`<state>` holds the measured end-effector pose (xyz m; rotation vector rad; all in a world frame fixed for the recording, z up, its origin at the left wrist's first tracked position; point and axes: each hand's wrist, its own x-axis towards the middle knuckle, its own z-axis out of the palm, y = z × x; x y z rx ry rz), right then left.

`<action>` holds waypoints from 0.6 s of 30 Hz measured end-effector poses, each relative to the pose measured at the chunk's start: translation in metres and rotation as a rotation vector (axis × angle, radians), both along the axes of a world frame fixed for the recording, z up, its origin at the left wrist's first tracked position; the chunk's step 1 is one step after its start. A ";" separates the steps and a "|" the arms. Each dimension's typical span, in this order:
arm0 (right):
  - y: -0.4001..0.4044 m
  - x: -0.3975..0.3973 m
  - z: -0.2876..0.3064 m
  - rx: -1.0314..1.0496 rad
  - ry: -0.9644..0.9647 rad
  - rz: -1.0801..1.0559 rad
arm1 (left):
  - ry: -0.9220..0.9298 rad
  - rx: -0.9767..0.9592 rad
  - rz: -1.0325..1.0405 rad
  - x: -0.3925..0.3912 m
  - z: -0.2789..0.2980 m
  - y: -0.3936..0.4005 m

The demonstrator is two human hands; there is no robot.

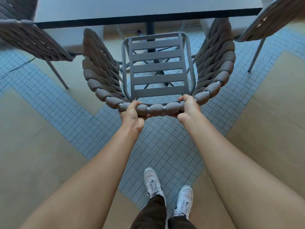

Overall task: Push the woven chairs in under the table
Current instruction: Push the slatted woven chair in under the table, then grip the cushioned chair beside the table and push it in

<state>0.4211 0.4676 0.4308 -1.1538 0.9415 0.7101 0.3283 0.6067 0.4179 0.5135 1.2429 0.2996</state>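
Woven chair (157,109) backrest in both hands' curled grip.

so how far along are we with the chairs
Nothing looks finished yet. In hand: the left hand and right hand have a grip on the back rim of the middle woven chair, whose seat front just reaches the table edge. Left: the left chair and right chair stand out from the table.

Head cam looks steeply down, close over chair (157,66).
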 end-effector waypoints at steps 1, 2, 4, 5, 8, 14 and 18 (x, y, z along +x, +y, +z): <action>0.000 -0.002 0.001 -0.002 -0.006 -0.006 | 0.001 -0.003 0.004 -0.001 -0.001 -0.001; -0.001 -0.005 0.002 -0.003 -0.011 -0.015 | 0.001 -0.008 0.003 -0.003 -0.003 -0.001; -0.001 -0.010 0.000 0.003 -0.002 -0.038 | -0.001 -0.019 -0.007 -0.007 -0.005 0.000; -0.002 -0.013 -0.001 0.004 0.007 -0.044 | -0.005 -0.026 -0.007 -0.009 -0.006 0.000; -0.004 -0.018 -0.001 0.006 0.022 -0.048 | -0.013 -0.029 -0.009 -0.012 -0.008 -0.001; -0.016 -0.021 -0.002 -0.006 0.013 0.123 | -0.031 0.036 -0.059 -0.024 -0.006 -0.005; -0.056 -0.041 0.004 -0.392 -0.244 0.720 | 0.160 0.208 -0.448 -0.053 0.003 -0.020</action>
